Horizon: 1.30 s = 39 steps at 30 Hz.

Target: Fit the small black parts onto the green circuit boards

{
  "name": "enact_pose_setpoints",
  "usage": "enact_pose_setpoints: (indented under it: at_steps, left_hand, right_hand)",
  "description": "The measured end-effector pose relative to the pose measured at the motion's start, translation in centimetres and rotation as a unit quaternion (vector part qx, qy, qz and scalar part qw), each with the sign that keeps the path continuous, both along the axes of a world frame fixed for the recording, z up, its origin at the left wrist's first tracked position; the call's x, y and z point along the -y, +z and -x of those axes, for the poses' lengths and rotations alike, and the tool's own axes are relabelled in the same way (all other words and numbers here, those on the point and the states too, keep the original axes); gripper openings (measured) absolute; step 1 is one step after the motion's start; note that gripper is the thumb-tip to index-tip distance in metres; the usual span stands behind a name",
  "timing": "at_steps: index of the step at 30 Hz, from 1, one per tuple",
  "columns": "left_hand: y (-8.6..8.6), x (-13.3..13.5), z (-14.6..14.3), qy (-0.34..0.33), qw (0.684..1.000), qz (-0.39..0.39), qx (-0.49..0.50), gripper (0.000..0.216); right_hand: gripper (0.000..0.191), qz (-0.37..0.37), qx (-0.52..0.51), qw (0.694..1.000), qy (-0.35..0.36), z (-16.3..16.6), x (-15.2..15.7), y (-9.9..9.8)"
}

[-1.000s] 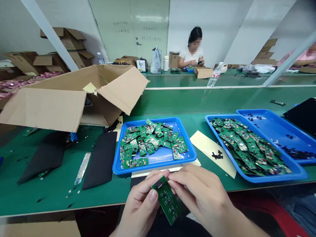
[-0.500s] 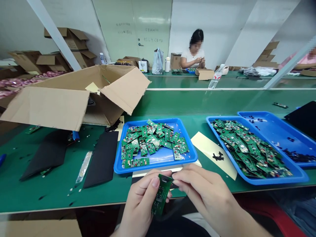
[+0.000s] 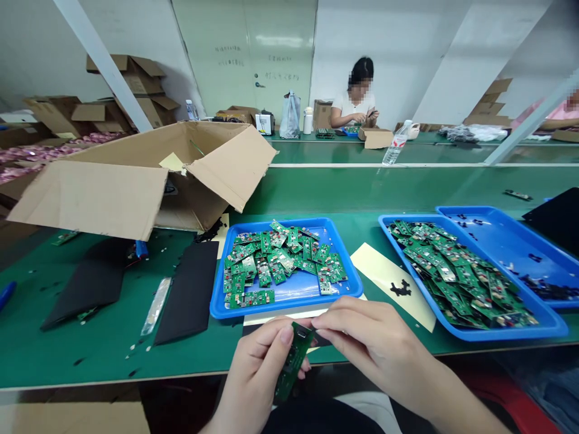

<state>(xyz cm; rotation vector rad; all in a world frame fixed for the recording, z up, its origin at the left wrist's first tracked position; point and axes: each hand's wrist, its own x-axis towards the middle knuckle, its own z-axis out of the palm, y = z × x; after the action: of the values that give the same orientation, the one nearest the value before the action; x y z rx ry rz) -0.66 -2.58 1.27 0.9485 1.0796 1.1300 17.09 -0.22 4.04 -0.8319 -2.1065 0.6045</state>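
Below the front edge of the bench, my left hand grips a green circuit board between thumb and fingers, tilted with its upper end away from me. My right hand is closed in a pinch at the board's upper right corner. Something small and dark shows at those fingertips, too small to name. Just beyond my hands lies a blue tray with many loose circuit boards. Several small black pieces rest on a cream paper sheet right of it.
A fuller blue tray of boards stands at right, overlapping another blue tray with small black parts. Black foam sheets and a large open carton occupy the left. A co-worker sits across the bench beyond a bottle.
My hands stay on the same board, the right fingertips slightly closer in at its upper corner. The view has shifted slightly. The co-worker's hands have moved a little apart.
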Motion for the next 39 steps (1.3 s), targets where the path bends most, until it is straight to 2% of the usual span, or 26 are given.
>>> enact_pose_setpoints:
  at_steps: [3,6,9,14,18,21,23,26,29,32,34,36,37,39]
  left_hand:
    - [0.2,0.0,0.0,-0.030,0.999,0.005,-0.024,0.033]
    - [0.0,-0.3,0.3,-0.102,0.995,0.008,-0.019,0.040]
    - [0.0,-0.7,0.7,-0.163,0.986,0.018,-0.033,0.046]
    - [0.5,-1.0,0.8,-0.225,0.970,0.044,-0.079,0.059]
    - [0.4,-1.0,0.8,-0.228,0.966,0.042,-0.111,0.054]
    - [0.3,-0.8,0.7,-0.257,0.959,0.021,-0.119,0.045]
    - [0.5,-0.9,0.8,-0.271,0.953,-0.022,-0.134,0.039]
    - [0.8,-1.2,1.3,-0.260,0.941,-0.123,-0.178,0.030]
    - [0.7,-1.3,2.1,-0.231,0.929,-0.207,-0.200,0.028]
    - [-0.1,-1.2,2.7,-0.167,0.917,-0.280,-0.231,0.041]
    - [-0.6,-1.3,2.9,-0.122,0.897,-0.336,-0.261,0.045]
    - [-0.7,-1.5,2.9,-0.081,0.869,-0.400,-0.280,0.041]
    - [-0.7,-1.6,2.9,-0.067,0.851,-0.435,-0.286,0.038]
    - [-0.6,-1.8,2.9,-0.041,0.809,-0.502,-0.303,0.034]
  right_hand:
    - [0.021,-0.077,0.031,0.997,0.001,-0.2,-0.1,-0.2]
    - [0.028,-0.110,0.083,0.990,-0.002,-0.4,-0.5,-0.6]
    - [0.034,-0.094,0.123,0.988,0.020,-0.6,-0.9,-1.2]
    - [0.026,-0.065,0.114,0.991,0.033,-0.5,-0.9,-1.8]
    - [0.025,-0.026,0.104,0.994,0.032,-0.1,-0.6,-1.8]
    - [0.037,-0.041,0.091,0.995,0.026,-0.2,-0.7,-1.9]
    - [0.052,-0.040,0.061,0.997,0.024,-0.5,-0.8,-1.9]
    - [0.064,0.028,-0.019,0.998,0.060,-1.2,-0.7,-1.6]
    - [0.061,0.091,-0.083,0.988,0.097,-2.2,-0.1,-0.8]
    - [0.045,0.139,-0.124,0.973,0.135,-3.6,0.9,-0.1]
    - [0.037,0.189,-0.150,0.950,0.200,-4.8,1.6,0.1]
    - [0.038,0.243,-0.169,0.919,0.261,-5.8,1.9,0.1]
    - [0.039,0.259,-0.185,0.910,0.264,-6.1,2.0,0.0]
    - [0.035,0.266,-0.229,0.915,0.201,-6.1,1.7,-0.1]
